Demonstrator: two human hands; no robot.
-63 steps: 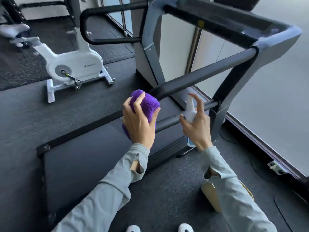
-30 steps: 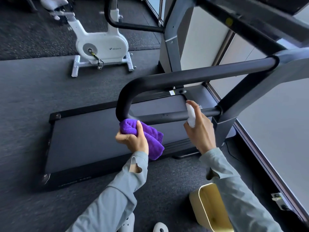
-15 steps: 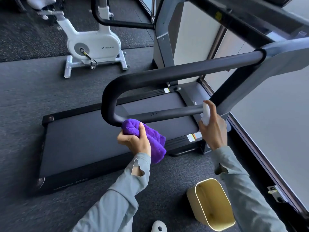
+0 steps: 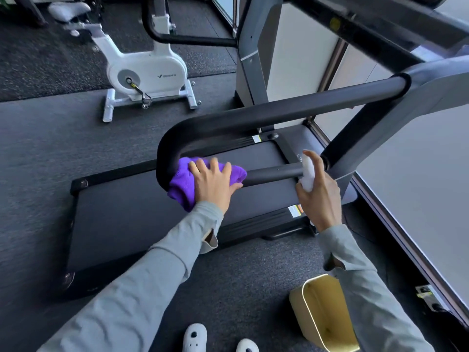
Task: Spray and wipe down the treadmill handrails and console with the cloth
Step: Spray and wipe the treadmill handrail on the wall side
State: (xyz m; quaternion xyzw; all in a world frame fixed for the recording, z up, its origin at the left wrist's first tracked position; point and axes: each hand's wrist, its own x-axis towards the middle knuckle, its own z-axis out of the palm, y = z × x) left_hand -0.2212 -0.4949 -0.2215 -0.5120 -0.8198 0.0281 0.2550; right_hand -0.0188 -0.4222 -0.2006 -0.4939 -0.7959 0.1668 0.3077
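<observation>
The treadmill's black looped handrail (image 4: 279,113) runs from the grey upright at the right, bends at the left and returns as a lower bar (image 4: 274,174). My left hand (image 4: 213,184) presses a purple cloth (image 4: 182,184) over the lower bar just past the bend, fingers spread on the cloth. My right hand (image 4: 319,196) holds a small white spray bottle (image 4: 307,174) upright beside the lower bar's right end, index finger on its top. The console lies above the frame's top edge; only its dark underside (image 4: 368,29) shows.
The treadmill belt (image 4: 132,219) lies below the rail. A cream-yellow bin (image 4: 322,311) stands on the floor by my right arm. A white exercise bike (image 4: 144,72) stands behind. A window wall (image 4: 418,174) runs along the right. White slippers (image 4: 195,339) show at the bottom.
My left hand has lifted the cloth from under the bend onto the lower bar and now lies flat over it. The right hand with the bottle stays near the bar's right end.
</observation>
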